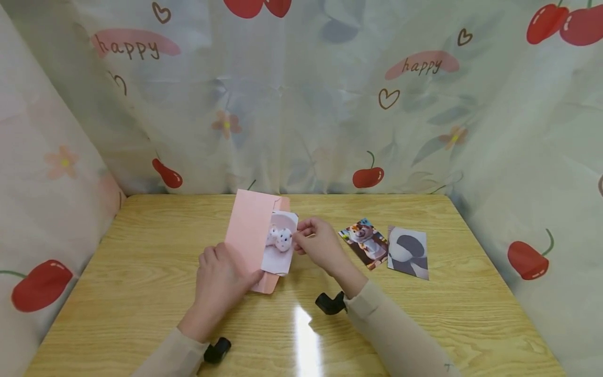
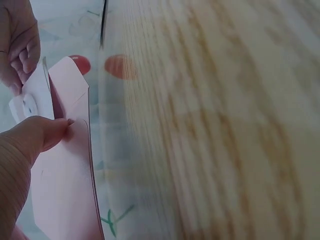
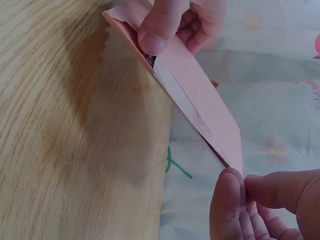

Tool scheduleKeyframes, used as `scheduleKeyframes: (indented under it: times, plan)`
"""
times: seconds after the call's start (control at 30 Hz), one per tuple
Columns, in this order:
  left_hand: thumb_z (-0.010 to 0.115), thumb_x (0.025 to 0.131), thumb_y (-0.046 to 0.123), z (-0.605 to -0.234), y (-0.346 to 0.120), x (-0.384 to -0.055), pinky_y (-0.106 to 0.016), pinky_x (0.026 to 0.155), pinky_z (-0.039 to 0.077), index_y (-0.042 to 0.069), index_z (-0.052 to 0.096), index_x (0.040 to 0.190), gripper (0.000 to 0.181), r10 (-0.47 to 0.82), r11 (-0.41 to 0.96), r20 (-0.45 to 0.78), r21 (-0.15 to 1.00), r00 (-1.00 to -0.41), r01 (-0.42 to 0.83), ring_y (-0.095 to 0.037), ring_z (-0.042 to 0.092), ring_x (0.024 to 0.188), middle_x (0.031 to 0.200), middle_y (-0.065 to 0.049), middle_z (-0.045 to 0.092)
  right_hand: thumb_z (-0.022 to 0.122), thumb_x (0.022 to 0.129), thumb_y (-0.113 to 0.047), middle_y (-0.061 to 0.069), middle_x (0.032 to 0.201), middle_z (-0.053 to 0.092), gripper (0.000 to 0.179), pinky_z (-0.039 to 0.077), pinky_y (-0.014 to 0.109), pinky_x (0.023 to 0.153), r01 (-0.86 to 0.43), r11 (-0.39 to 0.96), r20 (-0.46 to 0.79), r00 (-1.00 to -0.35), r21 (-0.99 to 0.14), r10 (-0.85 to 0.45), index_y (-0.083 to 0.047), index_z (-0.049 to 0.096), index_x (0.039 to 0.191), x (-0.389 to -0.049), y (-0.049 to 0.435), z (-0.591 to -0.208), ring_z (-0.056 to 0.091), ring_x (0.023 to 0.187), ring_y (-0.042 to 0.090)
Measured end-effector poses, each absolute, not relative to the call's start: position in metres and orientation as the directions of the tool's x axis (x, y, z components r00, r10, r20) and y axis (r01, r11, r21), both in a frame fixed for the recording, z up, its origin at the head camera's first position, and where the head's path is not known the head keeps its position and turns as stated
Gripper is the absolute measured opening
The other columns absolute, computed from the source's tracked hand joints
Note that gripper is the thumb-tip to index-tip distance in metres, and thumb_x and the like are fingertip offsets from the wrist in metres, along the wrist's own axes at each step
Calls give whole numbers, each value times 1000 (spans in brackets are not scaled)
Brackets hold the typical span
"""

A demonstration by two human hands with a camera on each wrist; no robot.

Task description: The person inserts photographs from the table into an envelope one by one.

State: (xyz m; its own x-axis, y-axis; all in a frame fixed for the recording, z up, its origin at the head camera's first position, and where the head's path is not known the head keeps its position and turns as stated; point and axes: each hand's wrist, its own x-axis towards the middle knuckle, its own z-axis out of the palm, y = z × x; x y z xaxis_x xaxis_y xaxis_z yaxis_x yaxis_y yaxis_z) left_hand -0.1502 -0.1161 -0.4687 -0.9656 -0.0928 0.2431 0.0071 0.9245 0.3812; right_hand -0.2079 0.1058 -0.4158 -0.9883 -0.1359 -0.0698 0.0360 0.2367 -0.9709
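A pink envelope [image 1: 247, 228] is held up over the table by my left hand [image 1: 220, 277], its thumb pressed at the near end of the opening and the fingers on the left side. Partway out of the envelope's right-hand opening sticks a photo card [image 1: 281, 256] with white, spotted round figures on it. My right hand [image 1: 323, 247] pinches the right edge of that card between thumb and fingers. In the right wrist view the envelope [image 3: 200, 95] appears nearly edge-on, the pale card lying within its mouth. The card's left part is hidden inside.
Two more photo cards lie on the wooden table [image 1: 141, 272] at the right: one with a brown-and-white cartoon animal [image 1: 365, 243], beside it a grey-and-white one [image 1: 409, 252]. Printed curtains [image 1: 282, 104] enclose the table's back and sides. Black wrist devices show at both sleeves.
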Motion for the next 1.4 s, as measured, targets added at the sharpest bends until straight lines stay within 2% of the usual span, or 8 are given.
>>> scheduleKeyframes:
  times: [0.1, 0.33, 0.57, 0.7, 0.87, 1.03, 1.4]
  plan:
    - [79, 60, 66, -469, -115, -150, -47, 72, 41, -13, 44, 109, 99, -92, 920, 256, 391, -962, 16, -39, 44, 91, 99, -27, 44, 66, 90, -5, 15, 86, 61, 15, 56, 40, 68, 27, 277, -63, -990, -961, -124, 1, 58, 102, -209, 103, -418, 68, 76, 30]
    - [79, 59, 67, -470, -113, -151, -47, 69, 42, -12, 44, 110, 100, -85, 925, 251, 381, -964, 17, -38, 44, 90, 98, -26, 45, 66, 87, -9, 4, 83, 61, 11, 52, 30, 62, -65, 519, 49, -998, -852, -43, -6, 63, 97, -208, 97, -417, 61, 74, 16]
    - [79, 58, 67, -471, -113, -151, -48, 67, 43, -11, 44, 110, 100, -87, 929, 280, 370, -956, 24, -39, 45, 89, 98, -26, 45, 66, 87, -10, 2, 84, 61, 10, 50, 28, 62, -56, 564, 31, -998, -824, -53, -8, 63, 97, -210, 90, -417, 58, 74, 16]
    - [79, 58, 66, -470, -113, -150, -48, 69, 43, -11, 43, 112, 101, -83, 927, 253, 376, -964, 19, -39, 45, 91, 100, -26, 45, 66, 87, -9, 4, 86, 62, 14, 53, 30, 62, 5, 525, -28, -999, -851, -35, -7, 62, 100, -214, 89, -422, 62, 75, 17]
    - [80, 58, 65, -469, -111, -150, -47, 74, 41, -11, 43, 114, 101, -75, 910, 233, 413, -970, 29, -37, 43, 93, 102, -25, 44, 64, 88, -4, 11, 89, 62, 19, 56, 35, 64, 67, 372, -97, -993, -926, -61, -2, 58, 106, -220, 90, -431, 67, 71, 24]
    - [80, 57, 64, -468, -110, -150, -45, 77, 40, -9, 45, 116, 100, -70, 892, 229, 450, -971, 42, -36, 42, 95, 103, -23, 44, 64, 90, -3, 15, 90, 62, 20, 56, 34, 62, 101, 263, -130, -987, -959, -95, -1, 56, 108, -222, 90, -438, 68, 69, 23]
    - [79, 57, 64, -467, -109, -147, -44, 77, 40, -9, 45, 117, 101, -80, 878, 198, 478, -977, 25, -35, 41, 96, 104, -22, 44, 66, 89, -4, 15, 89, 61, 18, 56, 33, 61, 87, 249, -116, -988, -965, -103, -2, 56, 105, -222, 82, -442, 69, 69, 23]
